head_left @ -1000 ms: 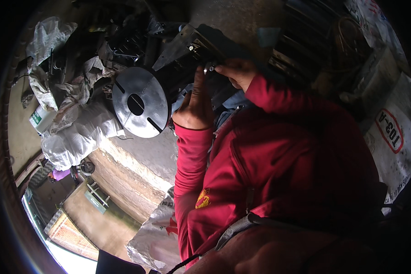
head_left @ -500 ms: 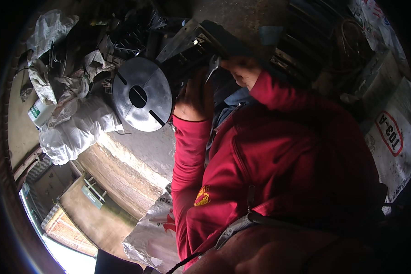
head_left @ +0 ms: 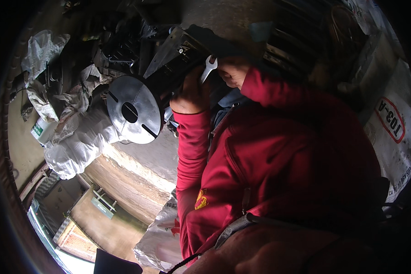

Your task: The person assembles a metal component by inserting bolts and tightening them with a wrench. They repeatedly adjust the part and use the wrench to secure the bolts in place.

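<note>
My left hand [head_left: 190,97] is closed around an open-end wrench [head_left: 208,69], whose bright forked jaw sticks up past my fingers, pointing toward the other hand. Close to that jaw is my right hand [head_left: 234,74], its fingers curled in the shadow; what they grip is hidden. Beyond both hands lies a dark metal machine part with a flat bracket [head_left: 163,52] and a shiny bolt [head_left: 181,50]. Left of my left hand stands a round grey metal disc [head_left: 135,109] with a centre hole and slots.
White plastic-wrapped bundles [head_left: 80,148] and crumpled bags [head_left: 45,52] lie at the left. A printed white sack [head_left: 390,132] stands at the right, with another sack [head_left: 157,237] near the lower middle. Dark metal bars [head_left: 283,57] lie beyond my right hand.
The view has shifted slightly, so the disc sits lower and further left. The wrench has turned, and its forked jaw now shows broadside. Both hands remain close together.
</note>
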`<state>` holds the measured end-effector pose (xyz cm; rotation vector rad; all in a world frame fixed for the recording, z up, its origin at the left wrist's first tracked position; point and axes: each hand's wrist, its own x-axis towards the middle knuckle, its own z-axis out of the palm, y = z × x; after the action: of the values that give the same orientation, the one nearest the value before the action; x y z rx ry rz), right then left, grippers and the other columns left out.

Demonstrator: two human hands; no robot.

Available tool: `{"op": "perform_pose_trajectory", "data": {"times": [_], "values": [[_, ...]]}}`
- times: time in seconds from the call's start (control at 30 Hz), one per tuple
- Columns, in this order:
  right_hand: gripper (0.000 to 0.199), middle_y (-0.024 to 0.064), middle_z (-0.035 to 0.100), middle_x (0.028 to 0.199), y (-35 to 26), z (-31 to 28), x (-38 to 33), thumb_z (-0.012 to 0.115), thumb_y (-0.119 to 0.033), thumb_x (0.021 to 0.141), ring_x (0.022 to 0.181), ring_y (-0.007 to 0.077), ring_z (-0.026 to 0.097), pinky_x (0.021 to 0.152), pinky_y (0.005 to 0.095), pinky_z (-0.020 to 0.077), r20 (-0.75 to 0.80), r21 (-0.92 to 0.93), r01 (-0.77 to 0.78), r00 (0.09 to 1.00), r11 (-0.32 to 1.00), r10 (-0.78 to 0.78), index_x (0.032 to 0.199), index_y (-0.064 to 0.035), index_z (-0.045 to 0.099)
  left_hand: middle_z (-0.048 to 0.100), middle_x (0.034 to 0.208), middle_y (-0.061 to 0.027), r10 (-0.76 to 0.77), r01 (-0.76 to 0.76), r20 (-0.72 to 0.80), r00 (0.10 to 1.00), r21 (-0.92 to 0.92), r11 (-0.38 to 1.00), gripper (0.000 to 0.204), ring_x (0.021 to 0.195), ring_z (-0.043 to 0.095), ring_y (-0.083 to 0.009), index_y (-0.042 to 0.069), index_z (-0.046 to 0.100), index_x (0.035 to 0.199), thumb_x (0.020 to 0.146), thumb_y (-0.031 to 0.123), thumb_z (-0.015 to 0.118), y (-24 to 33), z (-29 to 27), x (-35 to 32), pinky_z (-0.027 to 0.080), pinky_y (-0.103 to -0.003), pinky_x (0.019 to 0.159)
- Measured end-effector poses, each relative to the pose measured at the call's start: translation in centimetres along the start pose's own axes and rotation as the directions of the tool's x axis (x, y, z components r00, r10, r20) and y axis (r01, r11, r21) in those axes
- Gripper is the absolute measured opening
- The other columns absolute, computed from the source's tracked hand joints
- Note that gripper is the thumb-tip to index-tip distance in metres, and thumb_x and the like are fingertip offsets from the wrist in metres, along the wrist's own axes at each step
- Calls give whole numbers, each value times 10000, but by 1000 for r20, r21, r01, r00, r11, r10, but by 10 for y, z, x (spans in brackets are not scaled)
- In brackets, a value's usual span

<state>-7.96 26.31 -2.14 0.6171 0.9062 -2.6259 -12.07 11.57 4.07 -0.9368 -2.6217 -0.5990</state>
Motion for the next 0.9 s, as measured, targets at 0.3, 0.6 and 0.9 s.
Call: {"op": "perform_pose_trajectory", "data": {"times": [0.3,0.6,0.9], "values": [[204,-29,404,551,7,-8,5,591,-226,900,389,39,309,360,224,202,49,20,94,994,995,-95,841,-35,632,680,757,-69,-107,108,54,993,-16,994,355,599,666,-245,154,647,1067,750,290,730,8,5,-9,490,-340,503],[258,-50,379,549,7,-5,4,590,-284,903,410,41,305,379,233,206,26,-24,74,997,997,-74,738,-90,549,684,782,-81,-18,19,19,1000,-42,999,305,612,663,-266,130,637,1047,744,157,622,6,4,-7,499,-350,521],[210,-44,387,567,9,-8,6,581,-237,895,418,39,303,385,225,198,45,-25,89,995,996,-88,748,-94,533,692,789,-96,3,-6,50,999,59,998,321,629,672,-278,150,657,1061,744,125,614,7,4,-2,529,-353,548]]}}
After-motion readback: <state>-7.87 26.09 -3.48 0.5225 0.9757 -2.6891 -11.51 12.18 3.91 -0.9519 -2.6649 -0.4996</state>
